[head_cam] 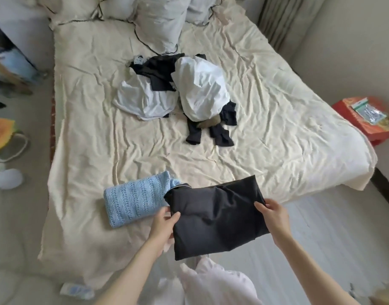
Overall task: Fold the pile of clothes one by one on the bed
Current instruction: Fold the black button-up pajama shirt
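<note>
I hold the folded black garment [217,216] over the bed's [277,133] near edge, left hand [163,223] and right hand [271,213] pinching its sides. The blue knit [134,201] lies folded beside it (second piece, I judge); the pile [178,93] waits mid-bed.

Two folded garments sit at the near edge of the bed [277,89]: one light-blue knitted top [134,202] and one black garment [217,219]. One unfolded pile of clothes [180,89] lies mid-bed, with at least two white pieces and several dark ones; the exact number cannot be told. Several pillows [158,20] crowd the head edge. Two hands are in view: left hand [163,223] and right hand [274,216].
</note>
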